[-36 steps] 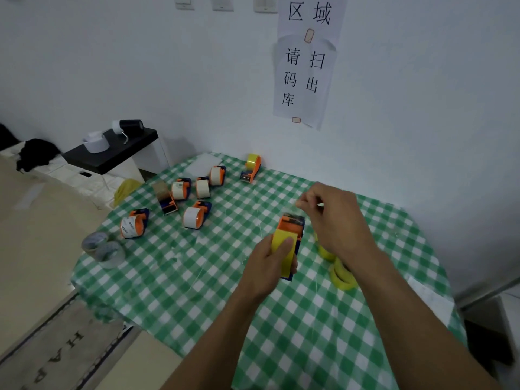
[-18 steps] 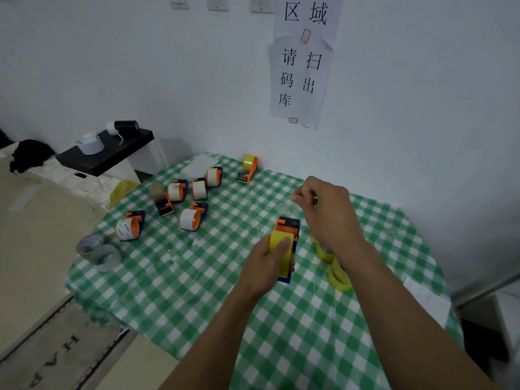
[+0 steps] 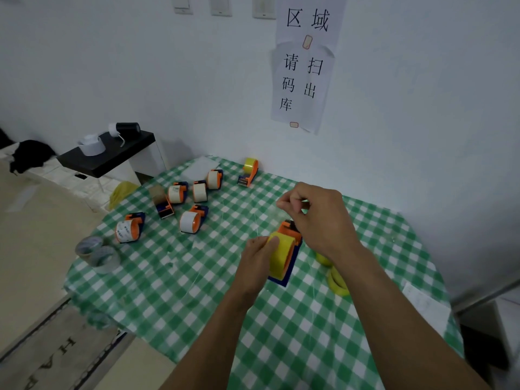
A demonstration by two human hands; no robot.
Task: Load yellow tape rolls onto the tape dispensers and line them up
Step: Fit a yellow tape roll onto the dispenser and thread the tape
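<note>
Gripping the light, stiff dispenser [image 3: 292,242] mid-frame, the left hand [image 3: 254,266] braces it while the right hand [image 3: 318,218] pinches what is likely the limp, sticky tape end [image 3: 278,213].

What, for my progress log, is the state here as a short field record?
left hand: grips the held dispenser, yellow roll mounted
right hand: pinches, apparently, the tape end above it
finished: one yellow-loaded dispenser near the wall
loose yellow rolls: on the table, beside the right forearm
other dispensers: mostly white rolls, scattered
</note>
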